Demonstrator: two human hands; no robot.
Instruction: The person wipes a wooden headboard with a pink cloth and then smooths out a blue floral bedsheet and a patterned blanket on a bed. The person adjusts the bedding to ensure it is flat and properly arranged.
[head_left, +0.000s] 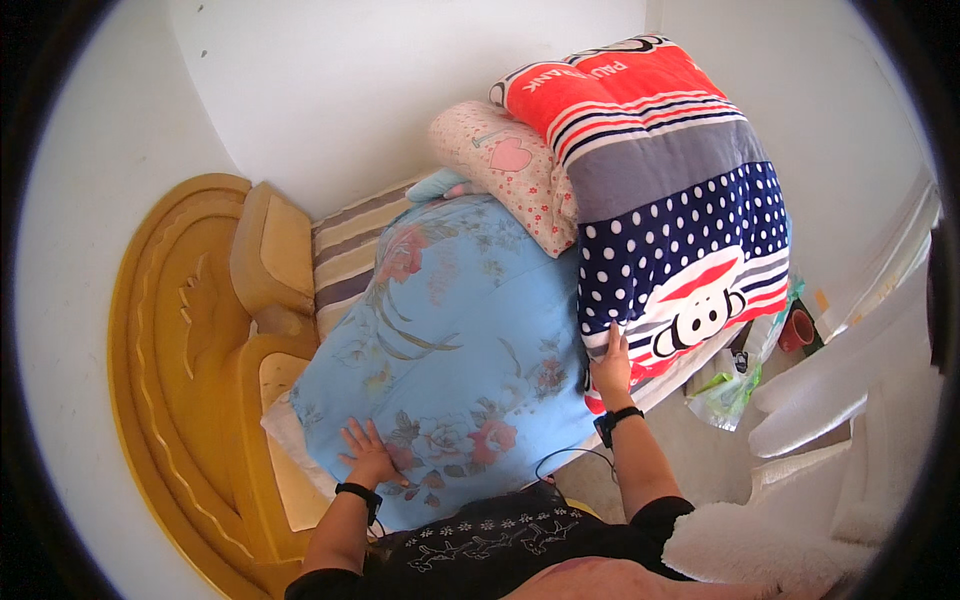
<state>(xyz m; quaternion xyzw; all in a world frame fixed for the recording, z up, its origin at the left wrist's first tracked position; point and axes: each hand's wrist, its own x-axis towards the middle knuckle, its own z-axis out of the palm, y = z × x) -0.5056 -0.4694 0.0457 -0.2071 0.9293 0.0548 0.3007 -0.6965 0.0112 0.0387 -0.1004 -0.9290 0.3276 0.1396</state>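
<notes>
A light-blue floral quilt (465, 330) covers much of the bed. My left hand (369, 452) lies spread on its near left corner, holding nothing. At the right, my right hand (613, 369) touches the near left edge of a thick folded blanket (675, 172) with red, grey and navy polka-dot bands and a cartoon face; whether the fingers grip the cloth cannot be told. Against the wall, a rolled pink floral quilt (502, 161) with a heart leans beside the folded blanket. Both my wrists carry black straps.
A curved yellow-brown headboard (180, 360) stands at the left. A striped bed cover (349, 247) shows beyond the blue quilt. Plastic bags (727, 390) and a reddish pot (796, 331) sit on the floor at right, near white fluffy fabric (795, 517). A thin cable loops by the bed's edge.
</notes>
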